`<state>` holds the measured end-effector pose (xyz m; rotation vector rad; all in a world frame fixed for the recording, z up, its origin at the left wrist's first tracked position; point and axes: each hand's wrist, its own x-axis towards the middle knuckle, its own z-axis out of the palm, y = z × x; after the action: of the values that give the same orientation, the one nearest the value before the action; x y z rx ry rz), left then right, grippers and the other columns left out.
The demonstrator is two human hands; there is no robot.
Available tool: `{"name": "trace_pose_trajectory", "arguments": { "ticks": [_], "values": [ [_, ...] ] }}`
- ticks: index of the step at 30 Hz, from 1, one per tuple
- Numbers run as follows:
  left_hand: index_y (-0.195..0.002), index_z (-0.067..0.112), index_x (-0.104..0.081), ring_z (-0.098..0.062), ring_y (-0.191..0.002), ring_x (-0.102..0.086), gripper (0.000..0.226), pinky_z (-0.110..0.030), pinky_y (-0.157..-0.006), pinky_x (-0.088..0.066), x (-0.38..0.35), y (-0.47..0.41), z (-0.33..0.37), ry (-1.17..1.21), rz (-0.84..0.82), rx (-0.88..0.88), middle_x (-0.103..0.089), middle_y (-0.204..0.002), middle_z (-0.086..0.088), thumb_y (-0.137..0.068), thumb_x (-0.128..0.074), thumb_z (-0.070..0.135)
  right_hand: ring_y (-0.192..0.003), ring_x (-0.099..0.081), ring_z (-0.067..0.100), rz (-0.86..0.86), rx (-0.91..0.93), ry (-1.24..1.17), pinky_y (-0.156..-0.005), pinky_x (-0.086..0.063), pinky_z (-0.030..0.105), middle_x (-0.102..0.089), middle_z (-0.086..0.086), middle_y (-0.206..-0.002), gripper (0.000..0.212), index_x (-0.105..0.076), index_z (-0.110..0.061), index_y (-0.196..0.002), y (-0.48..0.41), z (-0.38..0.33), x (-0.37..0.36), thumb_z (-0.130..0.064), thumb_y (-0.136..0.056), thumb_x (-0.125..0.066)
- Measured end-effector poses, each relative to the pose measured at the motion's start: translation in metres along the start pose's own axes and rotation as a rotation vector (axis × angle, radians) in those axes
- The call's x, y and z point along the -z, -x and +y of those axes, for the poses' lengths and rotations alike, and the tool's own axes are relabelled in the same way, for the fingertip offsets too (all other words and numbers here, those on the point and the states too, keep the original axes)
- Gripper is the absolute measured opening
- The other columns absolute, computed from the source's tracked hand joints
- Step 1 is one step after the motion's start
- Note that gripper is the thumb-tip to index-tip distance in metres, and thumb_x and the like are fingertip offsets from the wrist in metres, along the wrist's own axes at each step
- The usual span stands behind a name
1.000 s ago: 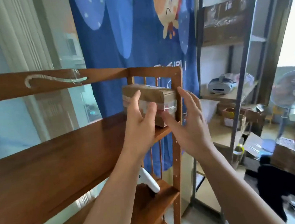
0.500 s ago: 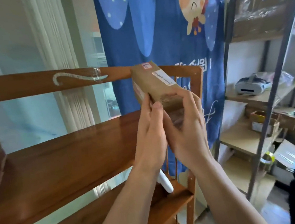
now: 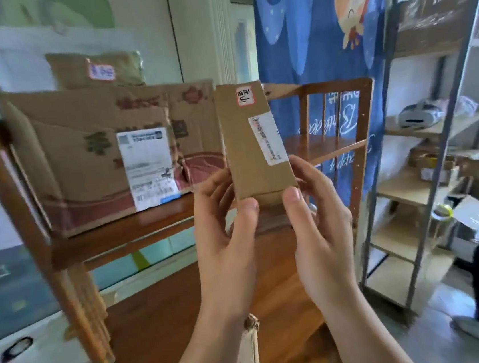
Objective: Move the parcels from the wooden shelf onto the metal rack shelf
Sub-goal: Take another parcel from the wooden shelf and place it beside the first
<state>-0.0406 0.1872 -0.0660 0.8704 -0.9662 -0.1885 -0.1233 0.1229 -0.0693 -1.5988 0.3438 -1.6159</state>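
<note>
I hold a small, narrow brown cardboard parcel [image 3: 254, 140] upright in front of me, clear of the brown wooden shelf [image 3: 322, 143]. My left hand [image 3: 227, 239] is closed on its lower left edge and my right hand [image 3: 316, 226] is closed on its lower right edge; both thumbs press on the bottom of the front face. So the grip is only at the low end, and the tall upper part with the white label stands free.

I judge the carry step is just beginning. The grey metal rack with pale shelf boards [image 3: 406, 189] stands to my right, well apart from the parcel, so a turn to that side is needed.

What could go wrong:
- The parcel can tip forward or to the side during the turn, because the hands take it only at the bottom.
- The parcel's top can hit the wooden shelf's end post, or a grey upright of the rack, if I swing too close.
- A large brown cardboard box with a white shipping label [image 3: 104, 161] and a smaller padded brown package [image 3: 97, 67] behind it are on the wooden shelf; my left elbow could push them when I turn.
- The rack boards already carry some things, so a free place must be chosen first.
</note>
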Motion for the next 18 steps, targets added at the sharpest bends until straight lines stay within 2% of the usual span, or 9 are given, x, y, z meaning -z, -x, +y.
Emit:
{"name": "trace_pose_trajectory", "arguments": {
  "ticks": [3,6,9,11,13,16,18],
  "values": [
    [-0.129,0.031,-0.059,-0.015,-0.129,-0.064,0.049,-0.021,-0.092,-0.055,0.042,0.03,0.043,0.009,0.026,-0.019,-0.071,-0.133,0.004,-0.08,-0.063,0.033,-0.124,-0.065,0.024,-0.029,-0.007,-0.063,-0.098,-0.056,0.041,-0.069,0.007,-0.133,0.045,-0.06,-0.019,-0.138,0.042,-0.04,-0.024,-0.031,-0.095,-0.054],
    [-0.137,0.025,-0.058,-0.021,-0.135,-0.061,0.055,-0.022,-0.095,-0.056,0.082,0.058,0.077,-0.003,0.033,-0.054,-0.069,-0.139,-0.001,-0.082,-0.063,0.028,-0.122,-0.066,0.025,-0.084,0.003,-0.142,-0.095,-0.056,0.034,-0.071,0.007,-0.129,0.039,-0.061,-0.018,-0.135,0.078,-0.074,-0.048,-0.021,-0.096,-0.056],
    [-0.145,0.017,-0.054,-0.031,-0.137,-0.059,0.061,-0.037,-0.102,-0.056,0.116,0.084,0.103,-0.041,0.098,-0.071,-0.066,-0.142,-0.009,-0.085,-0.062,0.026,-0.119,-0.068,0.027,-0.195,-0.048,-0.228,-0.091,-0.057,0.033,-0.073,0.006,-0.126,0.039,-0.06,-0.014,-0.136,0.11,-0.096,-0.072,-0.012,-0.097,-0.053],
    [-0.147,0.014,-0.052,-0.032,-0.138,-0.059,0.064,-0.047,-0.108,-0.053,0.134,0.1,0.119,-0.077,0.153,-0.063,-0.065,-0.144,-0.011,-0.085,-0.062,0.027,-0.119,-0.069,0.029,-0.242,-0.079,-0.275,-0.091,-0.058,0.038,-0.073,0.007,-0.127,0.04,-0.059,-0.012,-0.137,0.127,-0.107,-0.085,-0.015,-0.098,-0.054],
    [-0.148,0.011,-0.051,-0.031,-0.139,-0.058,0.066,-0.053,-0.111,-0.05,0.15,0.113,0.133,-0.118,0.2,-0.059,-0.064,-0.146,-0.012,-0.085,-0.063,0.027,-0.12,-0.069,0.029,-0.29,-0.104,-0.318,-0.09,-0.059,0.038,-0.074,0.006,-0.127,0.04,-0.06,-0.016,-0.136,0.14,-0.118,-0.096,-0.019,-0.096,-0.057],
    [-0.146,0.009,-0.053,-0.031,-0.135,-0.062,0.061,-0.047,-0.106,-0.054,0.174,0.13,0.163,-0.158,0.268,-0.069,-0.067,-0.142,-0.014,-0.089,-0.061,0.028,-0.116,-0.07,0.023,-0.392,-0.113,-0.378,-0.086,-0.059,0.029,-0.075,0.004,-0.123,0.037,-0.062,-0.021,-0.131,0.155,-0.138,-0.117,-0.014,-0.095,-0.058],
    [-0.139,0.009,-0.057,-0.026,-0.123,-0.07,0.047,-0.033,-0.091,-0.06,0.195,0.142,0.188,-0.174,0.325,-0.079,-0.074,-0.131,-0.01,-0.096,-0.061,0.025,-0.115,-0.071,0.02,-0.455,-0.115,-0.429,-0.087,-0.059,0.031,-0.074,0.005,-0.122,0.038,-0.061,-0.016,-0.132,0.17,-0.151,-0.137,-0.012,-0.094,-0.059]
  ]
}}
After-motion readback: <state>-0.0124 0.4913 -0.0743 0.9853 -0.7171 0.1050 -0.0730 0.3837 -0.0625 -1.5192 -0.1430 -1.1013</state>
